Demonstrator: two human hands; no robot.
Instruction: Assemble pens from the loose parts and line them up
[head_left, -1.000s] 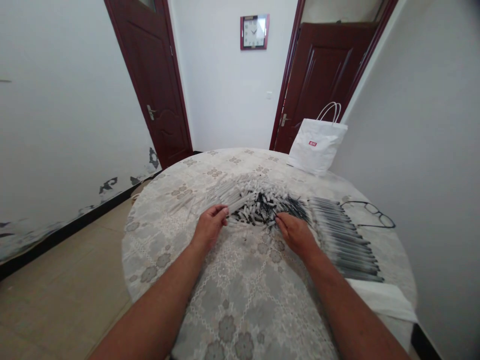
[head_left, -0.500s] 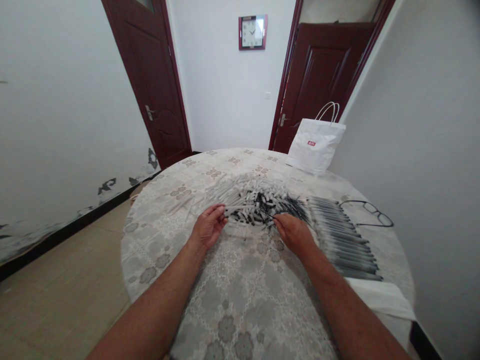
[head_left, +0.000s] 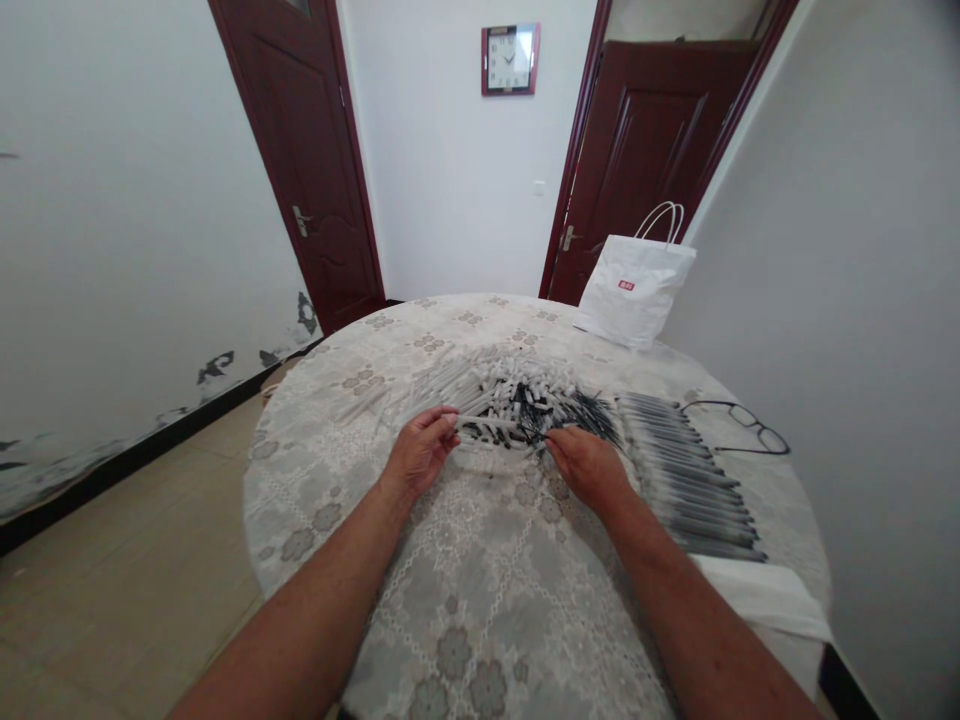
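Observation:
My left hand (head_left: 420,448) pinches one end of a slim whitish pen barrel (head_left: 489,422), which points right across the front of a loose pile. Opposite it, my right hand (head_left: 589,464) is closed on a thin black pen refill (head_left: 537,434). The refill's tip is close to the barrel's right end; whether they touch I cannot tell. Behind both hands, pale pen barrels (head_left: 442,383) lie heaped on the left. Small white pieces (head_left: 536,370) are piled in the middle, and black refills (head_left: 596,412) are bunched on the right.
Dark grey pens (head_left: 697,480) lie in a row on the right of the round table (head_left: 442,640), under a patterned cloth. Eyeglasses (head_left: 757,432) rest beside them. A white paper bag (head_left: 634,295) stands at the back right, and white folded material (head_left: 761,590) lies at the near right.
The barrel in my left hand has tilted slightly, its right end now lower and closer to the refill. Both hands stay nearly in place, and the view has shifted a little.

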